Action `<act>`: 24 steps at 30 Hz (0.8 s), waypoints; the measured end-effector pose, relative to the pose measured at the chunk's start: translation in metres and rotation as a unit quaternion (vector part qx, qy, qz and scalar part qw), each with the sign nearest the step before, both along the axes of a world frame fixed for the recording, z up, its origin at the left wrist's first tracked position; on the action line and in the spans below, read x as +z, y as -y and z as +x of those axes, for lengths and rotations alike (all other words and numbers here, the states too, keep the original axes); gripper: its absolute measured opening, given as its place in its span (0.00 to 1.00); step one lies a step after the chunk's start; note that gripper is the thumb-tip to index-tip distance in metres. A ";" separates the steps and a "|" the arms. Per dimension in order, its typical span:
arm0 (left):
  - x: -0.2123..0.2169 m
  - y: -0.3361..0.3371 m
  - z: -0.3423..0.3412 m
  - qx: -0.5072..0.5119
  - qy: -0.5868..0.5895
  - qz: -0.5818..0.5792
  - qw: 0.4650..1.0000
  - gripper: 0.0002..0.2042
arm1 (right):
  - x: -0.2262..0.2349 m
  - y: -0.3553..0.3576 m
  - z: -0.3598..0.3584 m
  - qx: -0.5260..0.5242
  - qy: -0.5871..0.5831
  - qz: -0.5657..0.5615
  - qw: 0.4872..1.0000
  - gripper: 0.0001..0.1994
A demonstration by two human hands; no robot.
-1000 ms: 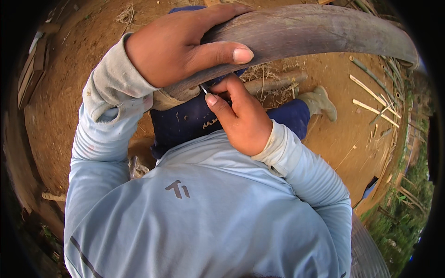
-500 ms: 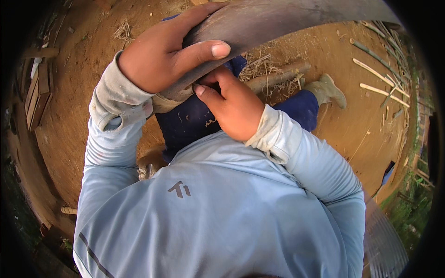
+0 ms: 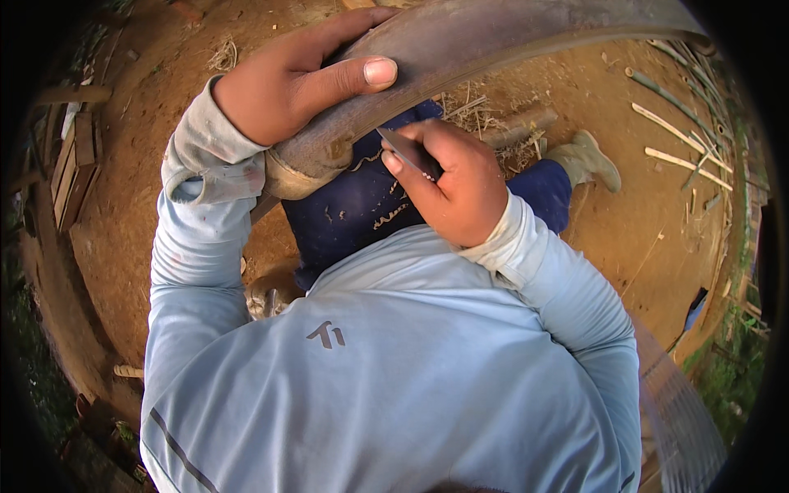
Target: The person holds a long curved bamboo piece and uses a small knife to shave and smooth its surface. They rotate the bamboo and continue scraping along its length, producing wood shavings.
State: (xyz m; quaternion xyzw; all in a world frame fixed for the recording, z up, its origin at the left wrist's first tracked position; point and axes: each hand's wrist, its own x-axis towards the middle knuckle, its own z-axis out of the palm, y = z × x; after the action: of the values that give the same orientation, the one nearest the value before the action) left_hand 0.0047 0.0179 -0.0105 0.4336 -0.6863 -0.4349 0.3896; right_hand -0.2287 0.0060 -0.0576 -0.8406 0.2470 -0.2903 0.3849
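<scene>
A thick brown-grey pole (image 3: pixel 468 49), apparently bamboo, crosses the top of the view and bends with the lens. My left hand (image 3: pixel 283 90) is wrapped over it near its close end, thumb lying along the top. A paler tan band (image 3: pixel 300 177) circles that end by my left wrist. Just below the pole, my right hand (image 3: pixel 460 177) pinches a thin dark knife blade (image 3: pixel 408 154), its tip close to the pole's lower edge. The handle is hidden in my fingers. Curly shavings (image 3: pixel 386 215) lie on my dark blue trousers (image 3: pixel 333 226).
Brown dirt ground (image 3: pixel 625 214) surrounds me. Bamboo poles and pale strips (image 3: pixel 682 160) lie at the right. A shorter log (image 3: pixel 522 127) rests among dry fibres beyond my knee. Wooden boards (image 3: pixel 78 172) stand at the left, and a clear corrugated sheet (image 3: pixel 686 419) is at the lower right.
My right hand has drawn back rightward from the pole, bringing the knife blade into sight. The pole has rolled or shifted slightly, while my left hand stays on it.
</scene>
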 end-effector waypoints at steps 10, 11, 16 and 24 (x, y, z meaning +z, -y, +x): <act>-0.001 0.007 0.003 -0.022 -0.012 0.021 0.999 0.34 | -0.014 -0.004 0.034 -0.036 -0.024 -0.015 0.999 0.09; -0.001 0.007 0.003 -0.020 -0.013 0.022 0.999 0.34 | -0.014 -0.004 0.035 -0.040 -0.026 -0.010 0.999 0.09; 0.004 0.004 0.000 0.002 -0.015 0.045 0.999 0.35 | -0.023 -0.005 0.037 -0.034 0.037 0.046 0.998 0.08; 0.017 -0.001 -0.002 -0.014 0.057 -0.045 0.997 0.35 | -0.017 -0.009 0.017 0.042 0.038 0.154 0.986 0.08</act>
State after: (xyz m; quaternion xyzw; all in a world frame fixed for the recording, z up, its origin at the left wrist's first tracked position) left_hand 0.0022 0.0188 0.0062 0.4297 -0.7326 -0.3833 0.3629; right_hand -0.2121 0.0151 -0.0745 -0.7692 0.2389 -0.2641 0.5306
